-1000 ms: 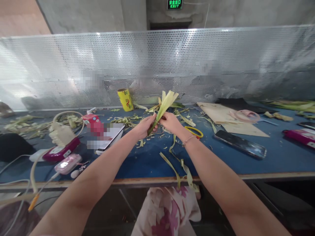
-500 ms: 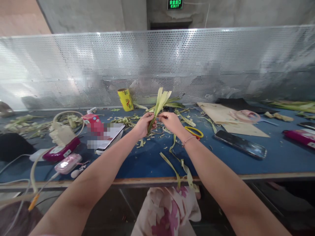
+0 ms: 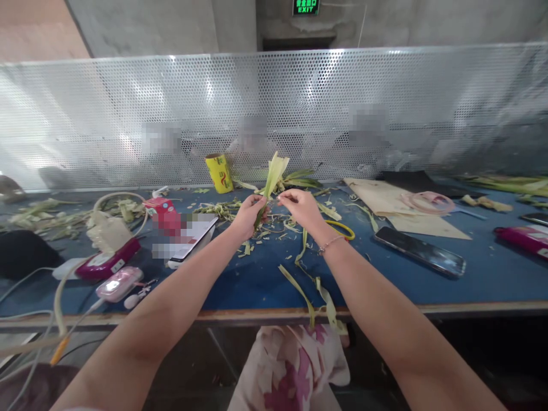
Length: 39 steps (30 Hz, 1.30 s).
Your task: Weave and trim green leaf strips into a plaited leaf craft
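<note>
My left hand [image 3: 248, 217] is closed around the lower part of a bundle of pale green leaf strips [image 3: 275, 171], which look like corn husk. The strips stand nearly upright, tops fanned, with a darker green lower end below my fingers. Just right of the bundle, my right hand [image 3: 303, 208] is closed in a pinch; whatever lies between its fingertips is too small to make out. Small leaf scraps [image 3: 266, 240] are scattered beneath both hands. A yellow loop handle [image 3: 345, 229] shows partly behind my right wrist.
A yellow roll [image 3: 219, 173] stands by the perforated metal screen [image 3: 291, 91]. Phones [image 3: 419, 251] lie to the right and left. Brown paper [image 3: 385, 200] is at the right; a pink case [image 3: 120, 284] and cables at the left. Long leaf strips [image 3: 299, 291] lie near the front edge.
The leaf bundle has turned and looks narrower at the top. My right hand has moved slightly right, away from it. My left hand stays around the bundle.
</note>
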Motion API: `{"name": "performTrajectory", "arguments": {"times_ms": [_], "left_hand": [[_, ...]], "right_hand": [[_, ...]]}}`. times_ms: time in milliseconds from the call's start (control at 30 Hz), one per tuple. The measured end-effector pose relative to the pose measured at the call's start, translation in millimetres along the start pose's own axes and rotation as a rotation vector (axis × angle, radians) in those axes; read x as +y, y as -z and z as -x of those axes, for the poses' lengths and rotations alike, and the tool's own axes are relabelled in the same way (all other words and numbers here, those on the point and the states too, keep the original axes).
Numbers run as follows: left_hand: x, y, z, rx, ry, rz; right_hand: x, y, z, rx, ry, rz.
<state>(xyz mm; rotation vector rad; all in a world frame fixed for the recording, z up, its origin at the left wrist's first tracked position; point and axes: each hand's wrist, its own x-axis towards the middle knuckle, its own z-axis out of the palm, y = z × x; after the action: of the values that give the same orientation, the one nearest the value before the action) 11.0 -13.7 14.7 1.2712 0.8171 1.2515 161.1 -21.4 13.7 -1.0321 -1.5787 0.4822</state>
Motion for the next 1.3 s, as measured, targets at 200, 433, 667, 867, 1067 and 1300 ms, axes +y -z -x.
{"name": "performTrajectory", "arguments": {"times_ms": [200,433,667,867,1067,1300], "left_hand": [[0.2,-0.9,1.0,0.030,-0.014,-0.047],[-0.5,-4.0,1.9,-0.017,0.006,-0.045],[0.4,-6.0,5.1,-0.039,-0.030,-0.026],[2.8,-8.6,7.4,-0.046,-0.031,-0.017],[4.1,-9.1,8.8,-0.054,-0.042,-0.017],[2.2,-9.3,8.3,-0.053,-0.052,-0.035]], "right_hand": [[-5.9,-5.5,2.5,-0.171,-0.103,-0.241],[-8.8,-8.7,3.5,-0.145,-0.176,-0.336],[-5.6,-8.7,4.6,-0.126,-0.184,-0.296],[-2.9,-6.3,5.4,-0.127,-0.060,-0.117],[0.8,-4.4,3.4,-0.100,0.108,0.056],[1.2,-5.3,4.4,-0.094,0.118,0.074]]}}
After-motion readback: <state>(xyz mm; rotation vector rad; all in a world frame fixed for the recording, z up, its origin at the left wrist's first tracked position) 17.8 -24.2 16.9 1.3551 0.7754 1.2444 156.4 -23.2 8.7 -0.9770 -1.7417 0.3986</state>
